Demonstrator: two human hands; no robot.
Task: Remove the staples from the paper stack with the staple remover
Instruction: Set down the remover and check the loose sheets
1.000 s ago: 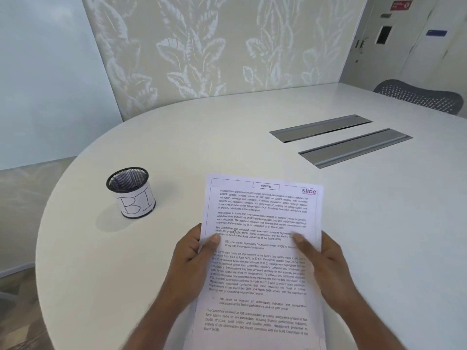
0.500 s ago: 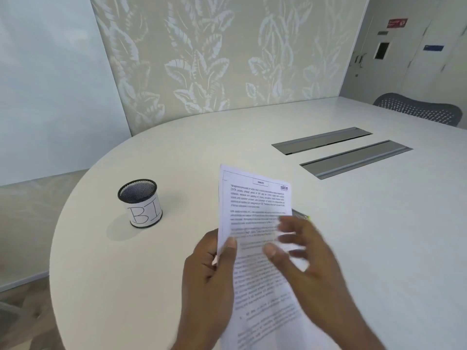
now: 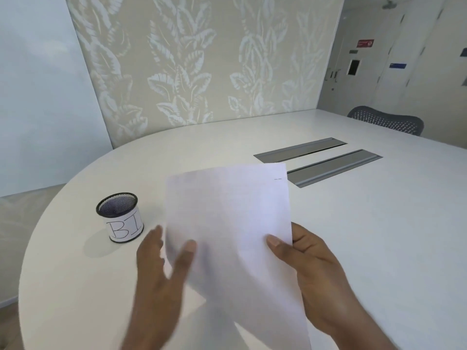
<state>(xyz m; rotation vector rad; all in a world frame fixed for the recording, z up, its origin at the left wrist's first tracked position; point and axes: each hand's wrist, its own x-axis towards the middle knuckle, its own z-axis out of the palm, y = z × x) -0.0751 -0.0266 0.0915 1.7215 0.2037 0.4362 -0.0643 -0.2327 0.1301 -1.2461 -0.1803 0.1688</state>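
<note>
At the lower centre of the frame the right hand (image 3: 307, 263) pinches the paper stack (image 3: 227, 223) blank side up above the surface (image 3: 379, 236) while the left hand (image 3: 161, 269) hovers spread and blurred, so finding the staples, likely near the upper-right corner mark, calls for steadying the sheets first.

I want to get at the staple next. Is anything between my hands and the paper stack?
Nothing visible: the right hand already grips the paper stack at its edge, and the blurred left hand is at its other side. No staple remover is in view.
</note>
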